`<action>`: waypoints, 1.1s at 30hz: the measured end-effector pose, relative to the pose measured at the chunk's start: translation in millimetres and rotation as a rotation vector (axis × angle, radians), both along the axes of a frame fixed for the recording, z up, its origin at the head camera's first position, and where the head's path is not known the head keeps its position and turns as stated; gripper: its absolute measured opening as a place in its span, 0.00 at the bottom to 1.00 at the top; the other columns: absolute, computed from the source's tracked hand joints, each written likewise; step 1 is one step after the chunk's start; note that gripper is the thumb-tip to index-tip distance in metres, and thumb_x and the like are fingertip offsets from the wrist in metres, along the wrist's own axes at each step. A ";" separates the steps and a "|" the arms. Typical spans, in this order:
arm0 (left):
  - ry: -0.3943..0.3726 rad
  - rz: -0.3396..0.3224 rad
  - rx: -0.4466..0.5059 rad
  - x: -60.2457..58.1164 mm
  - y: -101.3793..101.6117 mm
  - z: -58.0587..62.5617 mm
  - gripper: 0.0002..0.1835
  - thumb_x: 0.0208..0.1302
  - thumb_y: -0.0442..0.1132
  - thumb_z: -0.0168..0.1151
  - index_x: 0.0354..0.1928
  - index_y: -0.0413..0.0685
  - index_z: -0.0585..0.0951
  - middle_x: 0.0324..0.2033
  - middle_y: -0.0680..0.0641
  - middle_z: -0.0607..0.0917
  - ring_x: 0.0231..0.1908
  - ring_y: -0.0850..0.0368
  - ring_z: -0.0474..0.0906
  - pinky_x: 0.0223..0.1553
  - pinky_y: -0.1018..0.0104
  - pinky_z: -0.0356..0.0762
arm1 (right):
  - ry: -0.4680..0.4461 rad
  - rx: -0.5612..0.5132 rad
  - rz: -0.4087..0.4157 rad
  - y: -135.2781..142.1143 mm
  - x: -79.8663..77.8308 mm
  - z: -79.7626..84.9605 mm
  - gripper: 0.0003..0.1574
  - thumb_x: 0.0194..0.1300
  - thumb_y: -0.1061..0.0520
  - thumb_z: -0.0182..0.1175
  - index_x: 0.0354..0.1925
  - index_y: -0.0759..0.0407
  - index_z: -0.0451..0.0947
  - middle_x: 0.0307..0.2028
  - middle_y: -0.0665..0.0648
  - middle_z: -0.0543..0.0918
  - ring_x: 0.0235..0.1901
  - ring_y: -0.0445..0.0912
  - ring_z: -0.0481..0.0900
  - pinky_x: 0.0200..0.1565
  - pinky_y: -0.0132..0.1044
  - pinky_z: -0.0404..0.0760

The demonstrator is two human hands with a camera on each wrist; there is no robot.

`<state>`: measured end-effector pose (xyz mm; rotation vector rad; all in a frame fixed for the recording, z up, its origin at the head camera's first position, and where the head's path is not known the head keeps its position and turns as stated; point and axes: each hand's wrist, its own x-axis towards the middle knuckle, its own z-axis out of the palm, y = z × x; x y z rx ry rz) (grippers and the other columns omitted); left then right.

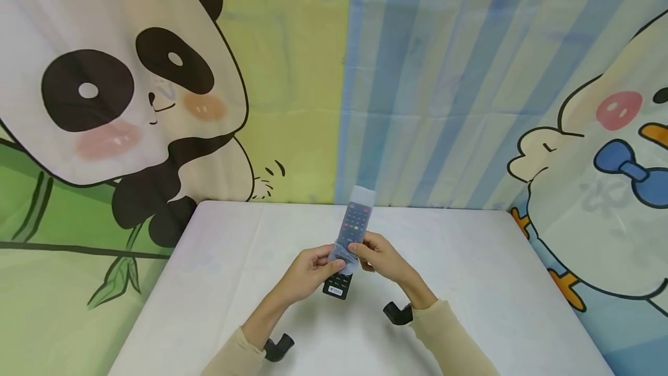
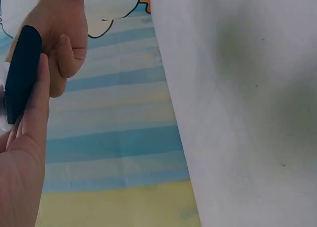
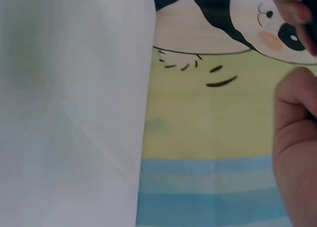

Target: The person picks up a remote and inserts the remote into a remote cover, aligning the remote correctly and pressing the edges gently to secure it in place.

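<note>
A black remote control (image 1: 336, 288) is held above the table, tilted, its upper part inside a translucent plastic sleeve (image 1: 363, 196). The sleeve is bunched near the lower part, where the remote's bottom end with a white label sticks out bare. My left hand (image 1: 305, 274) grips the remote and the sleeve's lower edge from the left, thumb on top. From the right, my right hand (image 1: 385, 257) pinches the sleeve with thumb and fingers. In the left wrist view the remote's dark back (image 2: 24, 73) shows. The right wrist view catches only its dark edge (image 3: 312, 24).
Beneath the hands is a white-covered table (image 1: 454, 283). Behind it hangs a printed cloth backdrop (image 1: 292, 103) with a panda and a white bird. A black wrist-worn piece (image 1: 279, 348) sits at the left wrist, another (image 1: 398, 313) at the right.
</note>
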<state>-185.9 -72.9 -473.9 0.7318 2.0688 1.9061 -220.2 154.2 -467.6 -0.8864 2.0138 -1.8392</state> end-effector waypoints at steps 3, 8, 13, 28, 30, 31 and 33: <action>0.048 -0.013 -0.095 -1.5 -1.7 4.1 0.23 0.73 0.44 0.62 0.63 0.38 0.77 0.45 0.45 0.88 0.44 0.57 0.86 0.43 0.64 0.83 | -0.070 -0.061 -0.032 -0.8 1.6 -1.2 0.25 0.78 0.53 0.49 0.55 0.76 0.73 0.18 0.54 0.69 0.15 0.39 0.58 0.18 0.30 0.61; 0.222 0.109 -0.294 -4.8 -4.7 13.5 0.15 0.72 0.56 0.59 0.39 0.54 0.83 0.24 0.60 0.81 0.24 0.65 0.76 0.24 0.70 0.75 | -0.117 -0.155 -0.071 -1.0 -0.4 -2.1 0.28 0.75 0.49 0.52 0.48 0.77 0.71 0.15 0.45 0.61 0.15 0.38 0.55 0.18 0.31 0.56; 0.288 0.101 -0.266 -6.8 -0.8 16.0 0.21 0.78 0.53 0.51 0.25 0.54 0.73 0.15 0.59 0.66 0.17 0.66 0.61 0.17 0.71 0.59 | -0.112 -0.114 -0.172 -4.4 -2.3 1.2 0.29 0.75 0.47 0.50 0.50 0.75 0.73 0.17 0.49 0.75 0.15 0.38 0.65 0.17 0.31 0.60; 0.103 -0.045 -0.010 8.2 13.7 9.9 0.22 0.78 0.44 0.53 0.22 0.45 0.70 0.15 0.55 0.69 0.17 0.62 0.63 0.19 0.71 0.60 | -0.216 -0.193 -0.344 -14.5 -16.2 11.5 0.23 0.73 0.54 0.50 0.48 0.76 0.76 0.23 0.57 0.81 0.20 0.44 0.82 0.20 0.34 0.81; 0.122 -0.018 -0.045 7.6 12.7 9.3 0.22 0.78 0.46 0.53 0.21 0.46 0.70 0.15 0.55 0.68 0.17 0.63 0.62 0.18 0.70 0.59 | -0.201 -0.115 -0.302 -12.5 -14.5 13.3 0.27 0.74 0.51 0.49 0.54 0.75 0.74 0.26 0.57 0.82 0.23 0.46 0.83 0.23 0.37 0.82; 0.132 0.000 -0.071 6.9 12.0 9.0 0.23 0.78 0.47 0.53 0.22 0.47 0.71 0.15 0.55 0.68 0.17 0.63 0.62 0.18 0.70 0.59 | -0.195 -0.078 -0.280 -11.5 -13.1 14.3 0.29 0.75 0.50 0.49 0.57 0.74 0.73 0.28 0.58 0.83 0.25 0.46 0.84 0.25 0.38 0.83; 0.159 0.060 -0.151 5.0 10.0 7.4 0.23 0.77 0.51 0.53 0.22 0.49 0.71 0.15 0.56 0.67 0.18 0.63 0.62 0.18 0.70 0.58 | -0.181 -0.019 -0.247 -9.2 -10.5 14.7 0.32 0.76 0.47 0.48 0.61 0.72 0.71 0.31 0.57 0.84 0.28 0.47 0.84 0.28 0.39 0.84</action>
